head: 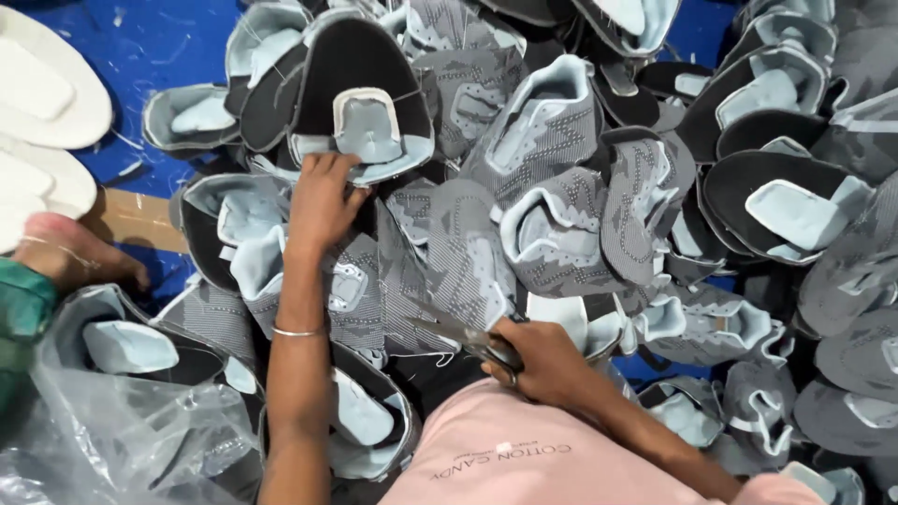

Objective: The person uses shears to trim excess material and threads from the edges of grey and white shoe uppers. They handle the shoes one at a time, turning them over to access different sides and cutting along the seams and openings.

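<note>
My left hand (323,201) reaches forward into a big heap of grey knitted shoe uppers (552,178) with pale blue linings. Its fingers rest on the lower edge of one dark upper with a pale blue tongue (360,108); whether they grip it I cannot tell. My right hand (543,360) is closed around a pair of metal scissors (468,335), blades pointing left, just above my pink-clothed knee (524,449). A thin bangle circles my left wrist.
White shoe soles (42,103) lie at the left on a blue floor (159,47). A bare foot (70,252) and a green trouser hem sit at the left edge. A clear plastic bag (122,430) holds more uppers at lower left. A strip of brown cardboard (136,220) lies beside the foot.
</note>
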